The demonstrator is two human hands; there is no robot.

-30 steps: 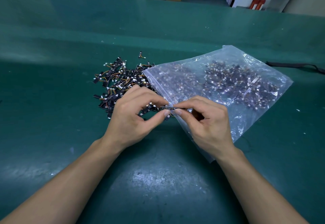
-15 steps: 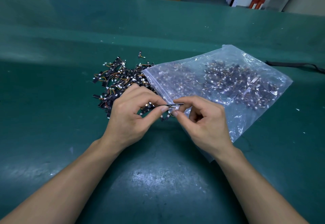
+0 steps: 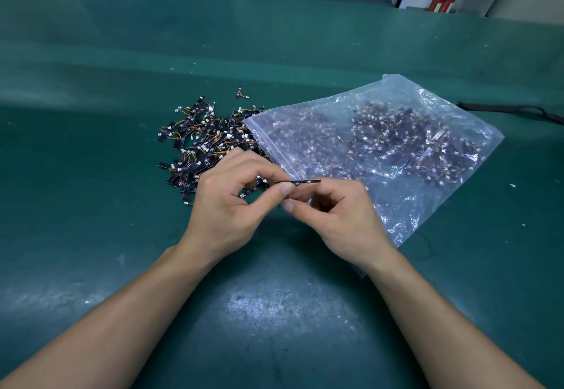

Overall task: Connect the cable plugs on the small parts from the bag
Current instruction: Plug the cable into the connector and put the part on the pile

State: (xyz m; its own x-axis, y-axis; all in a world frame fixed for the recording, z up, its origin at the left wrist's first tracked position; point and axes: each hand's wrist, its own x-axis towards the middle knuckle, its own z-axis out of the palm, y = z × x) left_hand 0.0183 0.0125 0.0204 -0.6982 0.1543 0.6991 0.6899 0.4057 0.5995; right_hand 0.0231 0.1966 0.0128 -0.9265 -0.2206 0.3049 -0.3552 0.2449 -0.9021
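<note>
Just above the matte green worktop (image 3: pixel 91 175), the thin flat black strip part (image 3: pixel 300 181) sits level between both hands. The left hand (image 3: pixel 232 202) has its grip pinched on one end and the right hand (image 3: pixel 335 214) grips the other. Behind them there's a crinkly clear plastic zip bag (image 3: pixel 406 205) stuffed with the same wired bits, and a loose pile of black strips with orange wires (image 3: pixel 204 141) sits at its mouth.

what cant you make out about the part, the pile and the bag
Head view only.
1. Plug on thin black strip part: too small, partly behind left hand and right hand.
2. Contents of clear plastic zip bag: blurred by glare, wrinkles.
3. Plugs in loose pile of black wired parts: too small to judge.
</note>
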